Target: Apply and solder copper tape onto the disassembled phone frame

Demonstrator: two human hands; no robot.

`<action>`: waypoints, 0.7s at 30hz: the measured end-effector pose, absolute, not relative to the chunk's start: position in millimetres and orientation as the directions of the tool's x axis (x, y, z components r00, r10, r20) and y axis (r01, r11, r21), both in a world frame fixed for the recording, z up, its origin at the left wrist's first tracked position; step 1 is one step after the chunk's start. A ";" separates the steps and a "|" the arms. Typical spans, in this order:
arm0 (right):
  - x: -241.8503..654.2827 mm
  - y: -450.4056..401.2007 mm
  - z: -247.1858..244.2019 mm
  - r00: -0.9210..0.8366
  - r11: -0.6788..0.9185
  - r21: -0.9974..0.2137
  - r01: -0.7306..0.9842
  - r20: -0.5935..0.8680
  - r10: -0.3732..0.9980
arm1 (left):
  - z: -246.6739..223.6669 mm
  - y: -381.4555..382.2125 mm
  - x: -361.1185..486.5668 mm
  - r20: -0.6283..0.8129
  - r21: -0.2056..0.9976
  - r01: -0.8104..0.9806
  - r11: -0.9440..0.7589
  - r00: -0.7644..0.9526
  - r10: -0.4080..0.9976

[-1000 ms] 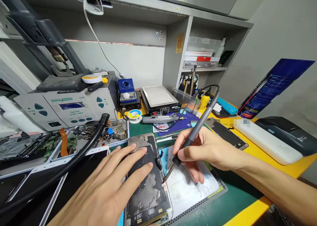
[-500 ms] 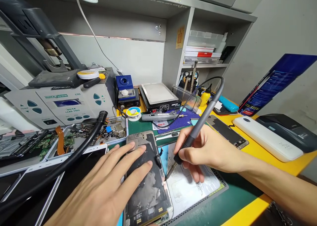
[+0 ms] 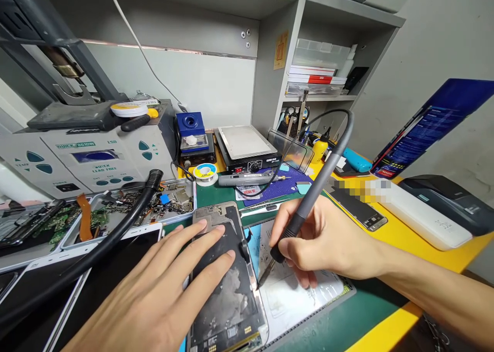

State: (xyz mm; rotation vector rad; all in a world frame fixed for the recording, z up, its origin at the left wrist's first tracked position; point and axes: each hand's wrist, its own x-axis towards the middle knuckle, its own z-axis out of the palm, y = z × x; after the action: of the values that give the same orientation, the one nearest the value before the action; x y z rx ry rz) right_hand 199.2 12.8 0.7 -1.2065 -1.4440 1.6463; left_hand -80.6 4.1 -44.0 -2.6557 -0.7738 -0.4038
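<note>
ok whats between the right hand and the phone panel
Head view: the metal tip of the pen-shaped tool slants toward the panel above a white sheet and blue strip.

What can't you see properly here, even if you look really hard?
All in the head view:
- Dark phone part: some of its face is hidden under the left hand.
- Grey pen tool, in the right hand: whether its tip touches the phone part's edge is too small to tell.
- Black hose: cut off by the left edge.
- Blue panel: its print is too small.
</note>
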 end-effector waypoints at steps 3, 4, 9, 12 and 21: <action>199.6 11.8 -0.3 -0.366 -0.169 -0.979 0.112 -0.199 0.909 | -42.7 3.6 -80.5 0.385 -0.228 0.556 -0.799 0.805 0.451; 199.7 11.6 -0.5 -0.367 -0.165 -0.980 0.115 -0.196 0.909 | -43.2 3.1 -79.8 0.401 -0.207 0.564 -0.800 0.795 0.456; 199.3 11.4 -0.2 -0.364 -0.168 -0.977 0.131 -0.205 0.909 | -50.8 -3.3 -71.5 0.423 0.027 0.666 -0.746 0.668 0.612; 198.2 11.5 0.9 -0.359 -0.172 -0.975 0.138 -0.211 0.909 | -55.0 -6.8 -66.9 0.422 0.087 0.668 -0.739 0.647 0.635; 197.2 7.1 2.1 -0.337 -0.197 -0.966 0.167 -0.243 0.909 | -45.6 0.9 -75.1 0.411 -0.156 0.590 -0.792 0.768 0.491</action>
State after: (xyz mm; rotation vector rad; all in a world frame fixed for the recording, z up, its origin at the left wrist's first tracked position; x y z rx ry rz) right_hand 197.2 7.1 2.1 -1.2850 -1.4637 1.5905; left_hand -75.1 0.9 -45.6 -2.6876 -0.8402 -0.5122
